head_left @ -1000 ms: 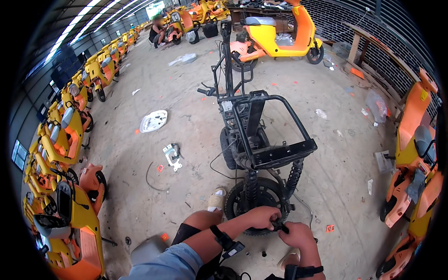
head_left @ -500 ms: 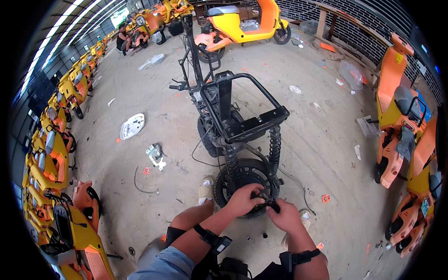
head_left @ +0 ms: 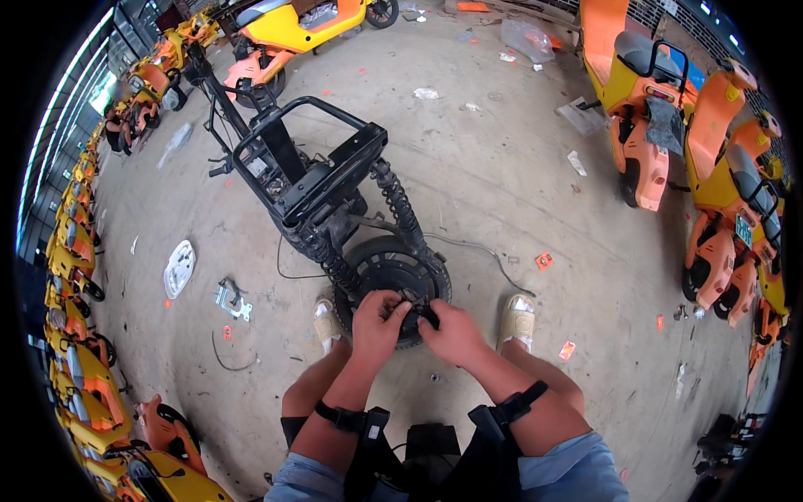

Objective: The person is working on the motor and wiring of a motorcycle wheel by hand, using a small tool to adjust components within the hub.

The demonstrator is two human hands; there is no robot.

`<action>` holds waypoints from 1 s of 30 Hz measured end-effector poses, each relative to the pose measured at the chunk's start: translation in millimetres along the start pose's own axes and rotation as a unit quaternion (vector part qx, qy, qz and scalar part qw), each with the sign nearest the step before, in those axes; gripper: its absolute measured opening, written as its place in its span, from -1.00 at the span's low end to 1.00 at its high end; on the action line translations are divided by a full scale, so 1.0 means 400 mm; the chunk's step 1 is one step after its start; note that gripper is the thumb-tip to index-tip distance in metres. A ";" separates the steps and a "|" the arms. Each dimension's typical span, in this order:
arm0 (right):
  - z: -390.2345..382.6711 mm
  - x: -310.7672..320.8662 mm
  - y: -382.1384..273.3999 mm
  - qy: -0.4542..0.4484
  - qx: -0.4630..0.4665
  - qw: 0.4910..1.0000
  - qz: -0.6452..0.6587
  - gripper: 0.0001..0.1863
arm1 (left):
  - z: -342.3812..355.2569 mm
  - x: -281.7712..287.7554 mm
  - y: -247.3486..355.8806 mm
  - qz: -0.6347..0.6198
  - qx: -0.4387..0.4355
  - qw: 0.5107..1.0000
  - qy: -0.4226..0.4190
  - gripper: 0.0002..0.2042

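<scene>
A stripped black scooter frame (head_left: 288, 188) stands in front of me, with its rear wheel (head_left: 368, 259) between my feet. Over the lower edge of that wheel, my left hand (head_left: 378, 325) is closed, thumb and fingers pinching a small dark part (head_left: 411, 297). My right hand (head_left: 456, 336) is closed against it from the other side, the thumb pointing forward along a black piece. Fingers cover much of the part, so its exact kind is hidden. Whether it is still fixed to the wheel I cannot tell. Coil shock absorbers (head_left: 397, 205) rise from either side of the wheel.
A white plastic panel (head_left: 179, 268), a metal bracket (head_left: 234, 299) and a cable (head_left: 224, 358) lie on the floor at left. Yellow-orange scooters (head_left: 644, 109) line both sides. Another person (head_left: 117, 130) crouches far left. A thin hose (head_left: 485, 247) trails right of the wheel.
The view has turned to the right, so the frame and wheel now appear further left. Both hands remain together at the wheel's near edge, their fingers slightly rearranged.
</scene>
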State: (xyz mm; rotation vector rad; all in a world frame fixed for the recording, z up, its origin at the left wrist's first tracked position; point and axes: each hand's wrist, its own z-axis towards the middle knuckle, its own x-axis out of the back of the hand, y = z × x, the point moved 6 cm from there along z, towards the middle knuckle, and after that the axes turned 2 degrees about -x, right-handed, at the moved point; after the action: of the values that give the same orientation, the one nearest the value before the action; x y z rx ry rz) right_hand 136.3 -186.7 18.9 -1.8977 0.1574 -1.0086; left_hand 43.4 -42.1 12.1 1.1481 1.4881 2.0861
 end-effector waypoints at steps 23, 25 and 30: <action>0.154 0.003 -0.050 -0.025 -0.030 0.998 -0.053 -0.68 | 0.145 0.052 -0.003 0.077 0.024 0.997 -0.009 -0.80; 0.163 -0.002 -0.057 -0.039 -0.032 0.997 -0.055 -0.68 | 0.148 0.060 -0.003 0.075 0.025 0.997 -0.002 -0.80; 0.157 -0.007 -0.057 -0.026 -0.027 0.999 -0.035 -0.68 | 0.151 0.056 -0.012 0.076 0.028 0.997 -0.007 -0.80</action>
State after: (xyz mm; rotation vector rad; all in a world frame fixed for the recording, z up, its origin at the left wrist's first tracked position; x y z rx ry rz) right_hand 171.7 -130.0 22.0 -1.9889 0.0888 -1.0088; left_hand 75.1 12.9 25.0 1.3321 1.5044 2.1421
